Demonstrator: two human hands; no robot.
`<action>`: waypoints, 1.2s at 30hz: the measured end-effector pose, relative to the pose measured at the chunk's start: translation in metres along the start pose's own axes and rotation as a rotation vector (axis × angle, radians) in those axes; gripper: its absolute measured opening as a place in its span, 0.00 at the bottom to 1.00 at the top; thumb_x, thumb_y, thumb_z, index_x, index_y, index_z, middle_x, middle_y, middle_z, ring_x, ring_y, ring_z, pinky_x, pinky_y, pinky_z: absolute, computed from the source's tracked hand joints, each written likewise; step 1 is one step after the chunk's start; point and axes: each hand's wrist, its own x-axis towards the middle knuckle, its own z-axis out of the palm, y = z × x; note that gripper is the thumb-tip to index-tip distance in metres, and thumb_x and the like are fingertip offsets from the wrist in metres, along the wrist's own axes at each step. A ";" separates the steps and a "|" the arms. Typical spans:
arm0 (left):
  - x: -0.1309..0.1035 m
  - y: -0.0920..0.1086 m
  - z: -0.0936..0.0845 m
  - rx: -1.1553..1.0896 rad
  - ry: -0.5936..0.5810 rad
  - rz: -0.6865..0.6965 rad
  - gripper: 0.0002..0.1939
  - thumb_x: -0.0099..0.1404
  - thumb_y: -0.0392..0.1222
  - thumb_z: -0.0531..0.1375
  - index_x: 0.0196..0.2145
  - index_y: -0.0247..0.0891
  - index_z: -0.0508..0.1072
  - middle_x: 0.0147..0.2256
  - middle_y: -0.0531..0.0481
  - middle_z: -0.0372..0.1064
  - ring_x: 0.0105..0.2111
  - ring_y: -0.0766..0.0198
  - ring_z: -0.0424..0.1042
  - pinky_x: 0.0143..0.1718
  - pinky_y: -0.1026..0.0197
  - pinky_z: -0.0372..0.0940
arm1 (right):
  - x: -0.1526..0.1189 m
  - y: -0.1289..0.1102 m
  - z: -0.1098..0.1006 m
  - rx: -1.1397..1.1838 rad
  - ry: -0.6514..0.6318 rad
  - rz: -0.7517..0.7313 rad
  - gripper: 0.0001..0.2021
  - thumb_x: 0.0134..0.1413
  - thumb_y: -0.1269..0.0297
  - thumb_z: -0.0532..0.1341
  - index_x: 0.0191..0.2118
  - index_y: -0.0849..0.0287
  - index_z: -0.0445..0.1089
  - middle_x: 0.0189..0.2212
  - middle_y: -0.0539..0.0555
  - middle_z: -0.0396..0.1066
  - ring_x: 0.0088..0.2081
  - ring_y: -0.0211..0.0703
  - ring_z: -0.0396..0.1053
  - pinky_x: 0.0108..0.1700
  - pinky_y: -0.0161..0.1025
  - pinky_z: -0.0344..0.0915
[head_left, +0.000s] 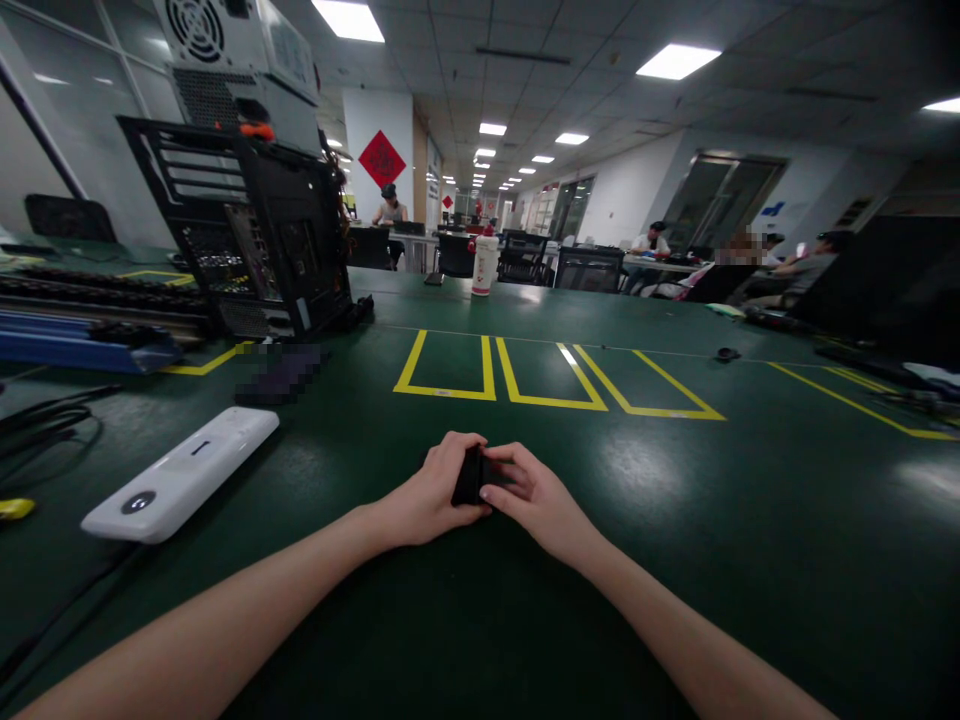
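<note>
Black object (pixel 466 482) partly covered by left grip (pixel 429 492) and right grip (pixel 541 502); kind unclear. Dark item (pixel 277 376) near computer case (pixel 304 235) pixelated, unreadable. Metal box (pixel 281 55) cut by top edge, yellow piece (pixel 15 509) by left. Black thing (pixel 726 354) farther right: too small to identify.

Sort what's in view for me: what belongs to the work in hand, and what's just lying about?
In hand:
- small black object, held in the left hand, with the right hand at its edge

Seemingly just lying about:
- white device
- computer case
- white bottle
</note>
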 end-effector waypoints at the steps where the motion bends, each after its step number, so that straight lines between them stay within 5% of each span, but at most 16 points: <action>1: 0.000 0.000 0.000 0.003 -0.002 0.000 0.30 0.53 0.38 0.60 0.51 0.42 0.51 0.47 0.45 0.54 0.46 0.55 0.59 0.48 0.49 0.57 | -0.001 -0.001 0.000 0.016 -0.015 -0.004 0.15 0.47 0.70 0.59 0.42 0.53 0.59 0.44 0.51 0.62 0.50 0.43 0.61 0.51 0.44 0.61; 8: 0.001 -0.002 0.002 0.000 0.007 0.010 0.29 0.53 0.39 0.60 0.50 0.43 0.51 0.46 0.46 0.54 0.46 0.56 0.59 0.48 0.49 0.57 | 0.002 0.001 0.003 0.078 0.012 -0.008 0.10 0.47 0.67 0.59 0.37 0.55 0.60 0.38 0.50 0.64 0.45 0.44 0.66 0.43 0.43 0.67; 14: 0.000 0.001 -0.001 -0.016 -0.011 -0.004 0.29 0.54 0.39 0.59 0.51 0.44 0.50 0.46 0.46 0.54 0.45 0.56 0.59 0.48 0.49 0.58 | 0.002 0.000 0.003 0.000 0.022 0.006 0.15 0.49 0.68 0.57 0.44 0.54 0.59 0.45 0.52 0.62 0.49 0.44 0.62 0.49 0.45 0.63; 25: 0.000 -0.003 0.002 -0.002 0.016 0.033 0.30 0.52 0.38 0.60 0.51 0.43 0.51 0.46 0.46 0.54 0.46 0.57 0.59 0.49 0.50 0.57 | 0.003 0.001 0.003 0.078 0.015 -0.025 0.08 0.48 0.68 0.58 0.37 0.55 0.60 0.38 0.50 0.63 0.45 0.42 0.65 0.45 0.41 0.66; 31: 0.000 0.004 -0.003 -0.009 -0.010 0.007 0.30 0.53 0.39 0.60 0.51 0.42 0.51 0.47 0.45 0.54 0.46 0.57 0.59 0.48 0.50 0.58 | 0.001 0.001 0.004 -0.016 0.031 -0.017 0.15 0.49 0.69 0.57 0.45 0.53 0.58 0.44 0.52 0.61 0.48 0.43 0.62 0.48 0.43 0.64; 36: 0.000 0.004 -0.005 -0.012 -0.045 -0.027 0.29 0.53 0.39 0.59 0.51 0.42 0.51 0.48 0.45 0.52 0.47 0.55 0.58 0.48 0.49 0.57 | 0.000 0.003 0.005 -0.026 0.024 -0.093 0.15 0.47 0.74 0.56 0.41 0.54 0.58 0.42 0.51 0.61 0.48 0.41 0.62 0.50 0.43 0.62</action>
